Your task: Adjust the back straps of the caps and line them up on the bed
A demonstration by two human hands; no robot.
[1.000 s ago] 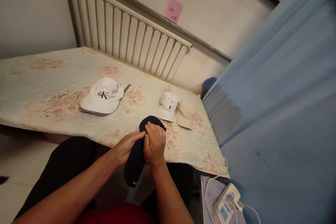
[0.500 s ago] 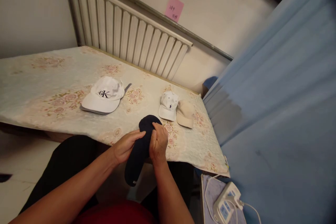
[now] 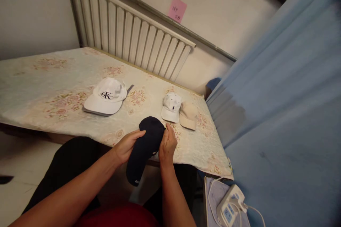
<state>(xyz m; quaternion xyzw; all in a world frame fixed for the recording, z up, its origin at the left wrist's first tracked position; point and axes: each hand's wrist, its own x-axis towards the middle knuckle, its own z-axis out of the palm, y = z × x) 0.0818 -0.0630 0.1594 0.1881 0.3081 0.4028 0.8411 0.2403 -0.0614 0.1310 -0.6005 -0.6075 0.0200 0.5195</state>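
Between my two hands, at the near edge of the bed, is a dark navy cap (image 3: 149, 138), tilted with its brim toward me and lower left. My left hand (image 3: 128, 146) grips its left side, thumb on top and fingers hidden underneath. On the other side my right hand (image 3: 167, 144) holds the cap's right edge, its fingers pointing up along the crown. A white cap with a black CK logo (image 3: 106, 95) lies on the bed to the left. Beyond my right hand, a small white cap (image 3: 171, 107) and a beige cap (image 3: 188, 115) sit side by side.
The bed (image 3: 149, 81) has a floral cover and runs along a white radiator (image 3: 128, 32). A pink note (image 3: 177, 9) is on the wall. At right hangs a blue curtain (image 3: 269, 113). A power strip (image 3: 231, 205) with cords lies on a small stand near the bed corner.
The navy cap has turned and opened out from a flatter, folded shape, showing more of its crown. My right hand has shifted slightly right, toward its edge.
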